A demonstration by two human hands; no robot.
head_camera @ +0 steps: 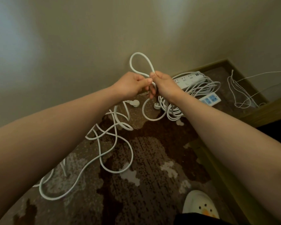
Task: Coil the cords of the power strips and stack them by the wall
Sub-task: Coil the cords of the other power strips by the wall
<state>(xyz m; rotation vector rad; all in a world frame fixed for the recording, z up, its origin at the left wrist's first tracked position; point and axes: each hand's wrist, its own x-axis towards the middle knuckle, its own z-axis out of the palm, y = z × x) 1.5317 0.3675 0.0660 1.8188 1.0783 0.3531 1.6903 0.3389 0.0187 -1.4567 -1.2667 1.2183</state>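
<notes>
White cord (137, 62) is held in front of the wall (88, 38), where both hands meet at the crossing point of one upright loop. Left hand (133, 84) has its fingers curled, with thumb and forefinger pinching the cord at the base of the loop. Right hand (163, 82) is closed around the same cord just beside the left, thumb on top. Below the hands, the cord hangs down and forms a second, lower loop (153, 111) above the carpet (152, 159), ending at a white plug (157, 106). A second white plug (135, 103) lies on the carpet under the left wrist. Loose cord (104, 153) runs in wide, uneven bends across the carpet toward the lower left. Near the wall on the right, a white power strip (187, 79) rests on top of a bundle of coiled cord (193, 93). A second power strip (210, 99) with blue sockets lies just beside that bundle. Thin white wire (238, 91) hangs farther right, in the corner. A white perforated shoe (199, 205) shows at the bottom edge.
</notes>
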